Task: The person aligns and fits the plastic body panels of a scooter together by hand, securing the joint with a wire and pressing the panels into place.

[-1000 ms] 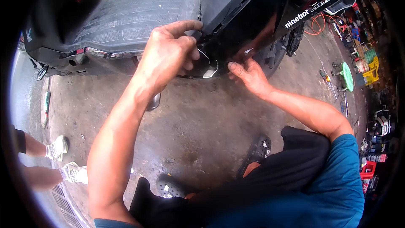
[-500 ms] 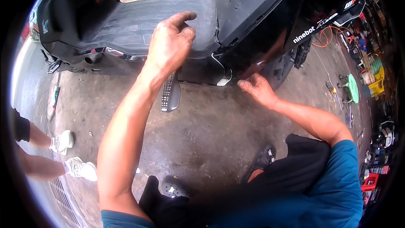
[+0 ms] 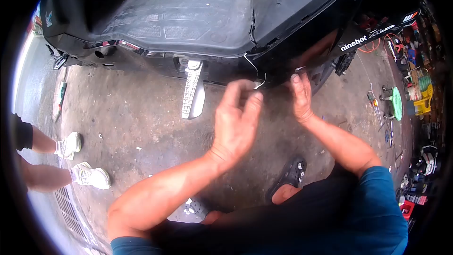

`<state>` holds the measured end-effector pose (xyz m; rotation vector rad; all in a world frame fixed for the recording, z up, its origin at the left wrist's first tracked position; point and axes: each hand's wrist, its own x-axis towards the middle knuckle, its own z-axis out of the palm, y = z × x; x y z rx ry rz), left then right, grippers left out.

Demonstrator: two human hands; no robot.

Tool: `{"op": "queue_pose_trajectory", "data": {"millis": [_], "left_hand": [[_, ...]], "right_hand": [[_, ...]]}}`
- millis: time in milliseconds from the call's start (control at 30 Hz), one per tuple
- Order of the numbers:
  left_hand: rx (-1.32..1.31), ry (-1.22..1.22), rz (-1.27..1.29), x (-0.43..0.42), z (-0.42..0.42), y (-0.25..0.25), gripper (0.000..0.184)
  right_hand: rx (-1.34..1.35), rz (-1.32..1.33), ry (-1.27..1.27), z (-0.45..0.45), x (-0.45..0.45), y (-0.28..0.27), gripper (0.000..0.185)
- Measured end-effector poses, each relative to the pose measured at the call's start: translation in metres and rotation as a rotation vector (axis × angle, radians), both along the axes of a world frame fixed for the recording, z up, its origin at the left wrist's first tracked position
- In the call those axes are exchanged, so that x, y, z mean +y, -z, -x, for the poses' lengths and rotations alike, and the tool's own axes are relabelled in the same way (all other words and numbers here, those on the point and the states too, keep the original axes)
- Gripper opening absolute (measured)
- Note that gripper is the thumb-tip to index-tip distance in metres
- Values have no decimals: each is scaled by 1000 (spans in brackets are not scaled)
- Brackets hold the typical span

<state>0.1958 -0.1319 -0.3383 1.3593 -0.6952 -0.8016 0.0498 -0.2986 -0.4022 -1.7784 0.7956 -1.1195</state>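
My left hand (image 3: 234,125) is low in front of the scooter, its fingers curved and apart, partly blurred by motion. Just beyond its fingertips, a thin white wire (image 3: 251,63) hangs from a gap under the floorboard, with a pale end (image 3: 258,85). Whether the fingers touch that end is unclear. To the right, my right hand (image 3: 302,98) points upward with fingers stretched, close to the scooter's glossy black side panel (image 3: 302,49). It holds nothing that I can see. A silver footrest (image 3: 191,89) hangs folded out below the dark ribbed floorboard (image 3: 181,16).
Another person's legs in white shoes (image 3: 89,175) stand at left. A green-handled tool (image 3: 62,95) lies on the floor behind them. At right are a green stool (image 3: 396,104), a yellow plastic item (image 3: 423,99) and crowded shelves. A floor drain grate (image 3: 71,215) lies lower left.
My left hand has come down from above the floorboard to beside the wire's end, uncovering the footrest. My right hand has turned upward, its fingers straightening. The view has shifted slightly.
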Motion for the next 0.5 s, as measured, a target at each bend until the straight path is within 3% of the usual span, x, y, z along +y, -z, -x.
{"op": "queue_pose_trajectory", "data": {"millis": [33, 67, 167, 200, 300, 333, 400, 500], "left_hand": [[-156, 11, -4, 3, 11, 13, 32], [-123, -26, -69, 2, 17, 23, 33], [-468, -316, 95, -20, 11, 85, 36], [-325, -495, 52, -29, 8, 91, 35], [357, -660, 36, -36, -12, 94, 34], [446, -766, 59, -41, -18, 96, 34], [203, -790, 131, -44, -16, 100, 36], [-95, -810, 103, -45, -12, 100, 45]], "right_hand": [[-70, 43, 34, -6, -2, 7, 54], [-167, -85, 104, -7, -8, 21, 54], [-500, -309, 287, -24, -14, 35, 51], [-630, -273, 331, -46, 0, 9, 46], [-768, -227, 400, -53, 2, 2, 46], [-787, -257, 430, -54, -2, 2, 50], [-786, -291, 414, -55, -12, -3, 60], [-1073, -176, 246, -86, -5, -28, 69]]}}
